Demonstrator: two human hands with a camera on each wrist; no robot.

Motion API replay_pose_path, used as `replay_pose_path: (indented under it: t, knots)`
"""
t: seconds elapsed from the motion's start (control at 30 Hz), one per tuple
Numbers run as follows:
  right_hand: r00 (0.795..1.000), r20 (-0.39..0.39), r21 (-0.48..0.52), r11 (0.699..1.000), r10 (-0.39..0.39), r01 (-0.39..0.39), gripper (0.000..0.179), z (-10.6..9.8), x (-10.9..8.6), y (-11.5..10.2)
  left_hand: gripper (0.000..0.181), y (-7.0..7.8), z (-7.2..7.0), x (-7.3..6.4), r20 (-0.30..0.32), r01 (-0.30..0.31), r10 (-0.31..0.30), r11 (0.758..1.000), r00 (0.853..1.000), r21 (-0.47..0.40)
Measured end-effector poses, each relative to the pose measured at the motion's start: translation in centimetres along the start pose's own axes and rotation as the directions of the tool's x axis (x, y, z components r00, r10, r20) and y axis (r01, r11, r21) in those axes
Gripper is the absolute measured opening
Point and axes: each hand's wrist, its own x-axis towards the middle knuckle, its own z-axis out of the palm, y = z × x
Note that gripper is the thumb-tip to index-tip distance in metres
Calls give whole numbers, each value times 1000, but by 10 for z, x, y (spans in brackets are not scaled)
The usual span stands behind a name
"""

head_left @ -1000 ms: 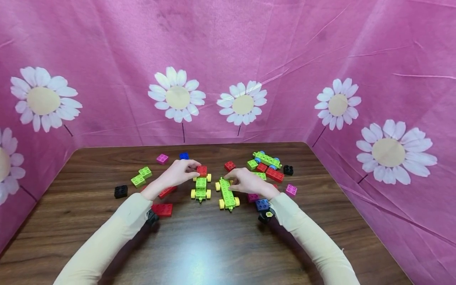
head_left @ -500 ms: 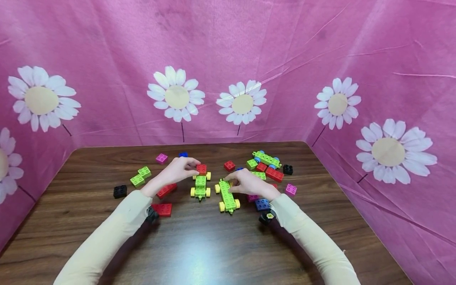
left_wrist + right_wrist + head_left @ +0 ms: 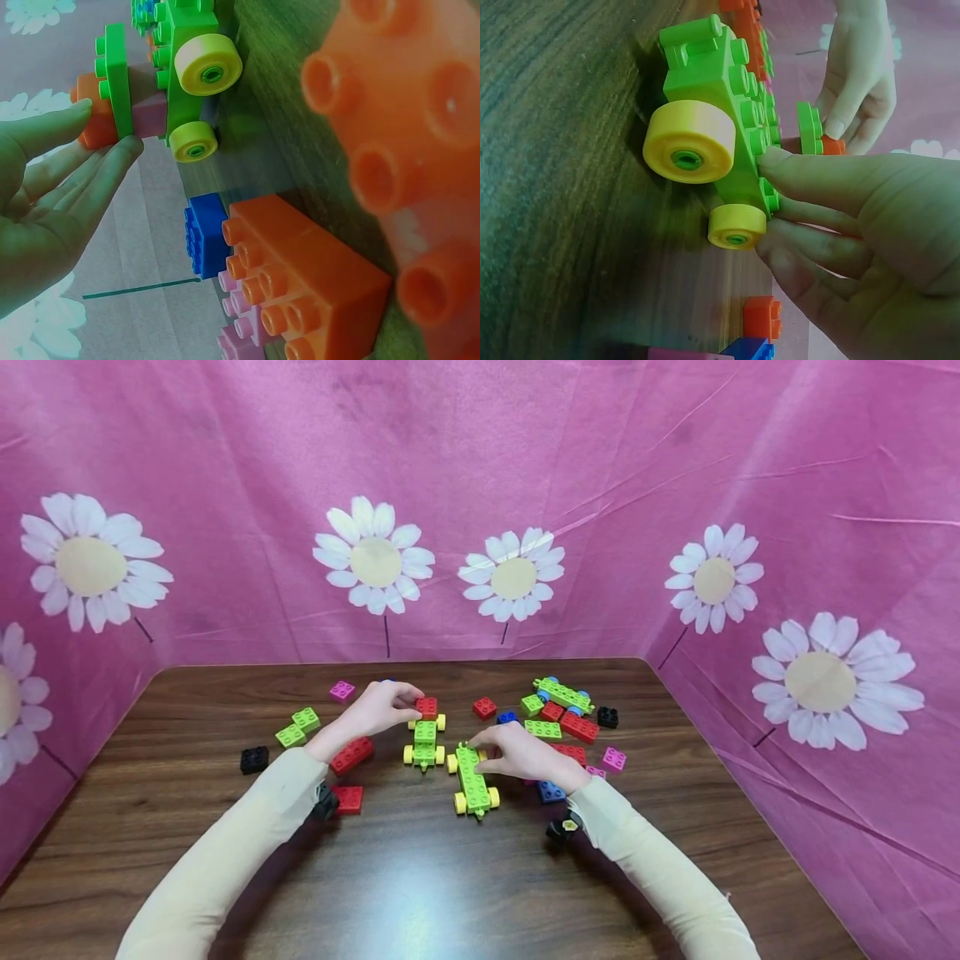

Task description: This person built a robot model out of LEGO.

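My left hand [image 3: 378,708] pinches a red brick [image 3: 427,707] between thumb and fingers, at the far end of a green wheeled base [image 3: 424,757] with yellow wheels. In the left wrist view that red brick sits on a thin green plate [image 3: 118,82], which rests on a pinkish brick [image 3: 148,105] on the base. Beside it on the table, my right hand [image 3: 517,752] grips the far end of a second green wheeled base [image 3: 473,781], also yellow-wheeled. Its studs are bare where they show; the fingers cover part of the far end.
Left of the cars lie red bricks [image 3: 352,755], green bricks [image 3: 290,736] and a black brick [image 3: 254,760]. Several loose bricks surround a blue-wheeled green base [image 3: 564,694] at the back right. A lone red brick [image 3: 484,707] lies behind the right hand. A pink cloth [image 3: 480,460] encloses the table.
The left hand has moved its car slightly away from me. The right hand has shifted the second base a little toward me and left. Both holds stay the same.
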Motion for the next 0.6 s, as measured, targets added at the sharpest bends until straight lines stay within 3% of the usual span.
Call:
replay_pose_path:
  t: [0.6]
  knots:
    - [999,16,-2,1000,30,-30,37,3,1,-6,37,-5,-4,23,-35,5,-4,1000,999,22]
